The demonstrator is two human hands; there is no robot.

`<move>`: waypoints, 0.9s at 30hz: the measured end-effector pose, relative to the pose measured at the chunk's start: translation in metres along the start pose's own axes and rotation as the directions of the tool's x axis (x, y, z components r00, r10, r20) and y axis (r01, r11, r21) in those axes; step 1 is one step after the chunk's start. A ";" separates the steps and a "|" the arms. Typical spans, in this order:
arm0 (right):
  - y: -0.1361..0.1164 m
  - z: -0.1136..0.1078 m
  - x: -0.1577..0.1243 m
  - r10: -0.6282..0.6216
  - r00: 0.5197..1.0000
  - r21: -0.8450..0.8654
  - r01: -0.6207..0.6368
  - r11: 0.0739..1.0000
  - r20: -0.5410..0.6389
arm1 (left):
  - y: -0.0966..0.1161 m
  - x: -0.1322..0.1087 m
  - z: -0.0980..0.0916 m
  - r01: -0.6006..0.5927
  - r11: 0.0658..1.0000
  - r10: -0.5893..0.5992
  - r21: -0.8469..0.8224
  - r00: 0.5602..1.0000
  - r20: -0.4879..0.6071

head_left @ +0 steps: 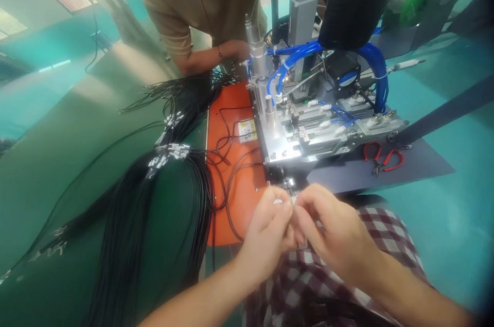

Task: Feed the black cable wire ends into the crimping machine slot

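My left hand [268,224] is closed, with thumb and forefinger pinched together. A small pale, shiny bit shows between those fingers, too small to name. Right beside it, my right hand [326,224] is also pinched shut, its fingertips meeting the left ones at a tiny whitish piece I cannot make out. Both hands are just in front of the machine's metal fixture [287,152], above the near end of the orange base plate [247,213]. Thin black cables [227,198] loop across that plate toward the hands; whether one ends in my fingers is hidden.
A large bundle of black cables [127,213] with silvery tips lies on the green table [162,244] at left. Blue air hoses [301,54] arch over the machine. Red-handled cutters [380,162] lie at right. Across the machine stands a person [208,2], one arm near the cables.
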State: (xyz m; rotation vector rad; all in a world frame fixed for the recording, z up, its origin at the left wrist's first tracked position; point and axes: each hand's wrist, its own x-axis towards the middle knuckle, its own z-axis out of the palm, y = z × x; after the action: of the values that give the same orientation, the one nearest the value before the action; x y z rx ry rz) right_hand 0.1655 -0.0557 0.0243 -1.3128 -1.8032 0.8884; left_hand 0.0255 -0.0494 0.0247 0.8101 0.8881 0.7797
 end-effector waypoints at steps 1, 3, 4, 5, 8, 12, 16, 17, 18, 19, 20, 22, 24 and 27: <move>0.001 -0.001 0.001 -0.018 1.000 -0.033 0.019 0.999 0.011 | 0.001 -0.001 0.000 -0.002 1.000 0.002 0.029 1.000 -0.018; 0.000 -0.003 0.002 0.023 0.999 -0.004 -0.023 1.000 0.035 | 0.005 -0.002 0.000 -0.048 0.989 0.059 0.138 0.995 -0.080; 0.000 -0.003 0.002 0.071 0.997 0.036 -0.072 0.997 0.042 | 0.006 -0.003 -0.001 -0.086 0.974 0.112 0.211 0.987 -0.112; -0.001 -0.003 0.002 0.134 0.990 0.086 -0.138 0.987 0.054 | 0.008 -0.004 -0.002 -0.117 0.954 0.158 0.278 0.979 -0.130; -0.003 -0.001 0.003 0.339 0.928 0.266 -0.369 0.891 0.153 | 0.013 -0.002 -0.005 -0.076 0.953 0.115 0.293 0.986 -0.117; -0.001 -0.004 0.010 0.454 0.847 0.415 -0.531 0.739 0.276 | 0.021 0.005 -0.008 0.073 0.983 -0.063 0.168 0.996 -0.060; 0.006 -0.013 0.019 0.478 0.847 0.448 -0.530 0.720 0.233 | 0.024 0.008 -0.009 0.076 0.943 -0.038 0.325 0.992 -0.124; 0.008 -0.015 0.021 0.484 0.852 0.456 -0.517 0.724 0.197 | 0.023 0.009 -0.009 0.076 0.933 -0.027 0.351 0.989 -0.143; 0.011 -0.017 0.023 0.489 0.858 0.460 -0.502 0.732 0.157 | 0.021 0.009 -0.010 0.074 0.929 -0.015 0.363 0.986 -0.164; 0.014 -0.018 0.023 0.493 0.862 0.459 -0.488 0.742 0.120 | 0.020 0.010 -0.011 0.071 0.928 -0.002 0.366 0.983 -0.185; 0.016 -0.020 0.024 0.492 0.866 0.453 -0.475 0.754 0.089 | 0.018 0.010 -0.012 0.071 0.927 0.006 0.369 0.979 -0.203; 0.021 -0.021 0.024 0.472 0.879 0.421 -0.455 0.785 0.069 | 0.016 0.012 -0.014 0.075 0.920 0.014 0.384 0.974 -0.224; 0.025 -0.020 0.023 0.437 0.895 0.363 -0.437 0.823 0.086 | 0.015 0.013 -0.016 0.080 0.903 0.024 0.421 0.971 -0.236; 0.030 -0.017 0.022 0.352 0.930 0.260 -0.366 0.893 0.100 | 0.015 0.015 -0.017 0.078 0.863 0.048 0.500 0.971 -0.234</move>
State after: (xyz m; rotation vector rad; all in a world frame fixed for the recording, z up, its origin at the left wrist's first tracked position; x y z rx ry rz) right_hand 0.1889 -0.0253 0.0109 -1.4734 -1.4259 1.3320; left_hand 0.0129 -0.0253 0.0258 1.1854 1.3493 0.6416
